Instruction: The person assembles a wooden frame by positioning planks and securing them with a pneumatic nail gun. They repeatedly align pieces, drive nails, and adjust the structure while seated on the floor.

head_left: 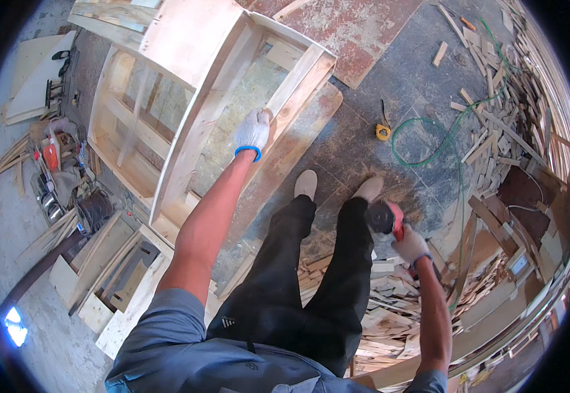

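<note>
While floor space (347, 141) separates frame (296, 80) from scraps (491, 124), left hand (253, 132) grips frame's edge, right hand (411, 245) a power tool (388, 217).

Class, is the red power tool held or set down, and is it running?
The red power tool is held: the right hand grips it. Running: cannot tell; it is blurred.

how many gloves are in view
2: a white left glove on the left hand, at the wooden frame, and a right glove on the right hand, gripping the red power tool. Others may be hidden.
</note>
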Tool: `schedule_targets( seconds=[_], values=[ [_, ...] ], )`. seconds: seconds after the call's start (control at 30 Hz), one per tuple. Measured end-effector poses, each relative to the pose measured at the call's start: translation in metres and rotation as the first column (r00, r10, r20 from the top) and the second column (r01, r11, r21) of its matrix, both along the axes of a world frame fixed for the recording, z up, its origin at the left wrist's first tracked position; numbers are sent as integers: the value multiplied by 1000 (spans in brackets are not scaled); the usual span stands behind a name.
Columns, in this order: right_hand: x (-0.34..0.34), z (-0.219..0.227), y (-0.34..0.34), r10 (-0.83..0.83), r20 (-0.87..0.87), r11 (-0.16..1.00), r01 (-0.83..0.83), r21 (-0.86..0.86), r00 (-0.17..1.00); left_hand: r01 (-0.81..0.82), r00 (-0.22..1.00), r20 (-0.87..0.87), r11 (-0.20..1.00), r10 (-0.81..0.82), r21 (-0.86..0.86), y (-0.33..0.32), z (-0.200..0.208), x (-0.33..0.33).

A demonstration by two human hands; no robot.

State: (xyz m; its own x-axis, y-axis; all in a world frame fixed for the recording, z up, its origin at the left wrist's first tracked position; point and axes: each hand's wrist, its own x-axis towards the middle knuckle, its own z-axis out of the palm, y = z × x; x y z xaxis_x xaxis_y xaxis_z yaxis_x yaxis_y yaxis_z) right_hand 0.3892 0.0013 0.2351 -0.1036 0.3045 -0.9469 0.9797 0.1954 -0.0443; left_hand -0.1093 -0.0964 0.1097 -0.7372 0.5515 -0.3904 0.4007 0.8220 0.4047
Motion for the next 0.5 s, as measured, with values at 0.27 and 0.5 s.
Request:
schedule_targets(
  seconds=[0.27, 0.5],
  values=[
    [-3, -163, 176, 222, -27, 972, -218, 89, 975, -235, 932, -285, 972, 225, -1, 40, -36, 26],
    [5, -264, 284, 258, 84, 919, -271, 286, 963, -221, 799, -578, 975, 164, -29, 36, -58, 34]
  ],
)
